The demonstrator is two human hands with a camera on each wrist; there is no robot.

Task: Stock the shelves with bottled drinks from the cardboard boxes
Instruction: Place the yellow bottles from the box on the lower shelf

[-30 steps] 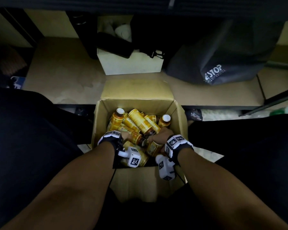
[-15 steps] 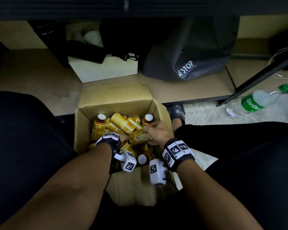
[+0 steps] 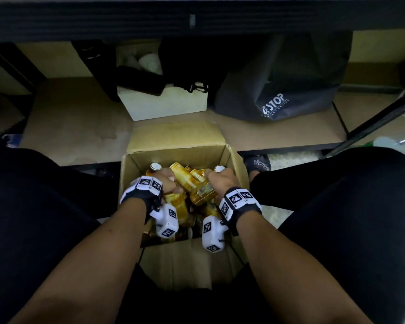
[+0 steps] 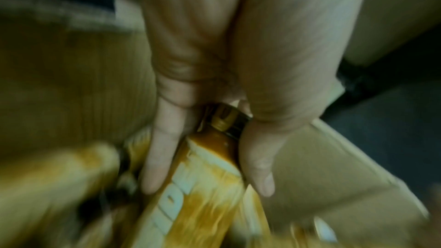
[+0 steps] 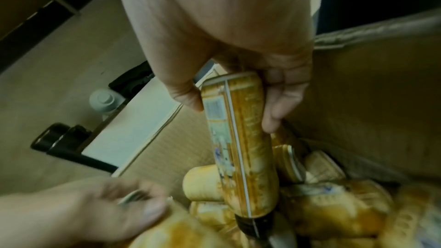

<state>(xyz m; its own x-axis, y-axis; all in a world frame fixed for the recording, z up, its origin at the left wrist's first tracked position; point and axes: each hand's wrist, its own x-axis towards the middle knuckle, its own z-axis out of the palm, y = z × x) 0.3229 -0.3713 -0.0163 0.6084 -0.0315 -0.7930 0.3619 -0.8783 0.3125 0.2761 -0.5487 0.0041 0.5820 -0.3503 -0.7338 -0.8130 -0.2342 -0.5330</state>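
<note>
left hand (image 4: 214,82) and right hand (image 5: 226,35) each gripping a bottle in cardboard box (image 3: 136,174)

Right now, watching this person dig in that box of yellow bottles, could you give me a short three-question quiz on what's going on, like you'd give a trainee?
1. True or false: both hands hold a bottle.
2. The right hand grips its bottle by which end: A) cap, B) base, C) middle?
3. Fill in: the bottles lie inside an open ______.

Key
1. True: the left hand holds a bottle's neck too.
2. B: its dark cap end points down into the pile.
3. cardboard box, standing between the person's knees in front of the lowest shelf.
</note>
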